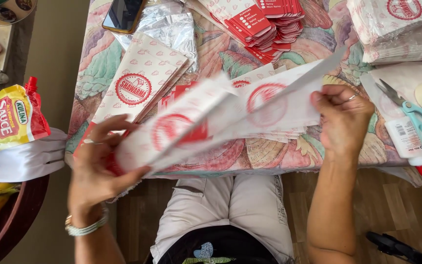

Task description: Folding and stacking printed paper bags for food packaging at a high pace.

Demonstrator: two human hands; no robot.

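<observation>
Flanking the hands' paper sleeves (221, 117): scissors (416, 115), glue bottle (406, 142), sauce pouch (8, 117).

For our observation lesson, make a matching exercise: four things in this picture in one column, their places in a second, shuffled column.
Things:
1. scissors
2. phone
3. sauce pouch
4. paper bags

Places:
a. off the table, at the far left
b. held between the left hand and the right hand
c. top left corner of the table
d. right side of the table, beside a glue bottle

Pairs: 1-d, 2-c, 3-a, 4-b
</observation>
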